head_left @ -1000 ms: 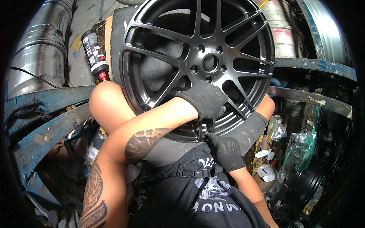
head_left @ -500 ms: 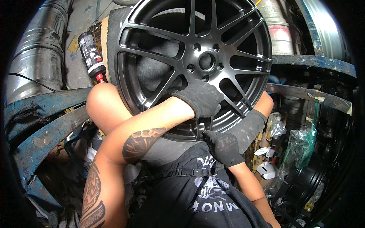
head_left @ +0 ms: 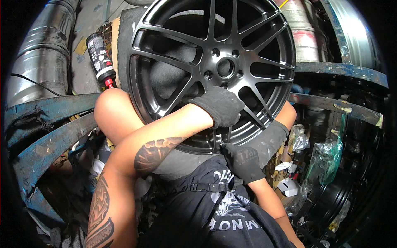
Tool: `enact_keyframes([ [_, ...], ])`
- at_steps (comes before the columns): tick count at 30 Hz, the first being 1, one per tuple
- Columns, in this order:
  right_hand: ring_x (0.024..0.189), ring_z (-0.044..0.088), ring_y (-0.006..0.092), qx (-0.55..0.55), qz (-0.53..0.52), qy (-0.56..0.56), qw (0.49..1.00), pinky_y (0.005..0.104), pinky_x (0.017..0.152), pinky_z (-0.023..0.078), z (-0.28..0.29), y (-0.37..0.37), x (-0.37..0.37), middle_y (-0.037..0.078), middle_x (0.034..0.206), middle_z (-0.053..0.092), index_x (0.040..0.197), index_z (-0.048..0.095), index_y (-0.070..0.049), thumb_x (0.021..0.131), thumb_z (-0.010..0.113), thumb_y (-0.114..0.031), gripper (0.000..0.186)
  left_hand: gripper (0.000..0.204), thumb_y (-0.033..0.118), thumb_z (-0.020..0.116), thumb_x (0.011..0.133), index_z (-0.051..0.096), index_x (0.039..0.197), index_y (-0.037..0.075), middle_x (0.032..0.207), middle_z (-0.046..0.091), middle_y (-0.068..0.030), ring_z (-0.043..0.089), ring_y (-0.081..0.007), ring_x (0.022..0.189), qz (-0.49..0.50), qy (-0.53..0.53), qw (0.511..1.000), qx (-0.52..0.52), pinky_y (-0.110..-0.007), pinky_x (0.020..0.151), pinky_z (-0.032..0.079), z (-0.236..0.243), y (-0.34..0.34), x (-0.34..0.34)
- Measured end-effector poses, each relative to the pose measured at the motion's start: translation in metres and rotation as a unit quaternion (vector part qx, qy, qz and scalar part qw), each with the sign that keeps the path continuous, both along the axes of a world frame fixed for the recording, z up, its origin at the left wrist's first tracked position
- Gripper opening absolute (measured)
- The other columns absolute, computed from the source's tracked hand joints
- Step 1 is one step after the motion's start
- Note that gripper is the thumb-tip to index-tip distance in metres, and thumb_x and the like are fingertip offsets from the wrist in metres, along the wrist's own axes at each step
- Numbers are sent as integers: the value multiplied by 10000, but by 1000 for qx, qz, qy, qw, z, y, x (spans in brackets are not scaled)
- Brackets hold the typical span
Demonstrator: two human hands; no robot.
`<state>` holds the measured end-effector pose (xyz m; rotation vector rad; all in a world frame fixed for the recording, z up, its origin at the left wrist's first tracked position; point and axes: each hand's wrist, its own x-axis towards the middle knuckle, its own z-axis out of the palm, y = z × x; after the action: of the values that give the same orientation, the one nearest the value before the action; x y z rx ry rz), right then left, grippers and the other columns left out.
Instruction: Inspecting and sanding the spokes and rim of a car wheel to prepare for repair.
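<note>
A black multi-spoke wheel rim [head_left: 248, 56] lies tilted across my lap, against a dark padded support [head_left: 126, 33]. My left hand [head_left: 219, 107], in a dark grey glove, is closed on a spoke below the hub, my tattooed forearm crossing from lower left. My right hand [head_left: 241, 161], gloved likewise, is closed at the rim's lower edge, fingertips bent against a spoke's end; whatever they might hold is hidden. A black bottle with a red cap [head_left: 99, 58] lies left of the wheel, beside my left knee.
Silver cylindrical metal pieces [head_left: 41, 62] stand at upper left, others [head_left: 306, 41] at upper right. Scuffed blue curved metal frames [head_left: 37, 165] flank me. Crumpled plastic wrap [head_left: 320, 161], scraps and another dark wheel [head_left: 331, 198] sit at lower right.
The view has shifted slightly; both gloved hands stay at nearly the same places on the wheel, with no clear change in grip.
</note>
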<state>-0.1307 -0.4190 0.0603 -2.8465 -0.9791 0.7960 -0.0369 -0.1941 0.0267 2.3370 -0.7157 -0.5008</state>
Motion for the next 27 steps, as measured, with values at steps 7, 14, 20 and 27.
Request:
enact_keyframes([
  [7,689,696,354,-1,-7,27,1000,470,631,532,16,5,7,148,747,695,984,696,-115,880,679,-166,118,326,328,605,972,719,1128,65,1001,746,-173,729,-351,963,8,-13,1000,-14,-484,875,561,-3,1,-2],
  [14,704,701,359,66,-39,-11,997,468,660,545,7,2,1,152,796,721,1112,715,-116,882,685,-152,235,335,335,607,972,719,1132,62,1001,748,-174,732,-346,974,2,-12,1000,7,-484,881,562,2,-1,0],
  [20,703,702,376,86,-30,-8,996,487,654,536,-3,2,-1,171,755,701,1105,709,-123,889,712,-187,225,326,322,618,957,725,1127,65,1006,746,-177,727,-353,989,8,2,1000,5,-489,888,555,2,0,-3],
  [27,660,690,344,44,-12,-23,999,451,619,530,-5,-2,-1,139,710,688,1128,714,-149,875,678,-144,256,318,306,606,961,725,1131,64,1017,743,-178,720,-351,1006,3,2,1000,-11,-485,905,548,0,-3,-4],
])
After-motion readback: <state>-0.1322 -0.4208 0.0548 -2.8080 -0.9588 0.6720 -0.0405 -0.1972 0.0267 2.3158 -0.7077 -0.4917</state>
